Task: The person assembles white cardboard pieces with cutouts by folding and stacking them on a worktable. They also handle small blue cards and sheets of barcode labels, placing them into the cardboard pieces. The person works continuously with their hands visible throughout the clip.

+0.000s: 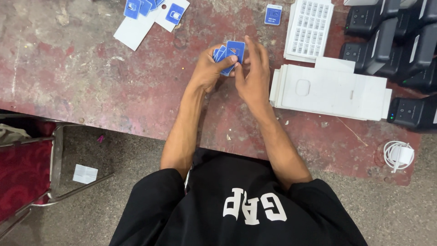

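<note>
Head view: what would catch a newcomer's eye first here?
The left hand grips a fan of small blue cards at the middle of the worn red table, the right hand touching them. Right of them lies a stack of white flat boxes, with black devices beyond.

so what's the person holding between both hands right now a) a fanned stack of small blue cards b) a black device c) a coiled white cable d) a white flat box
a: the left hand grips a fanned stack of small blue cards, with the right hand touching the front card; the coiled white cable lies apart on the worn red table.
</note>
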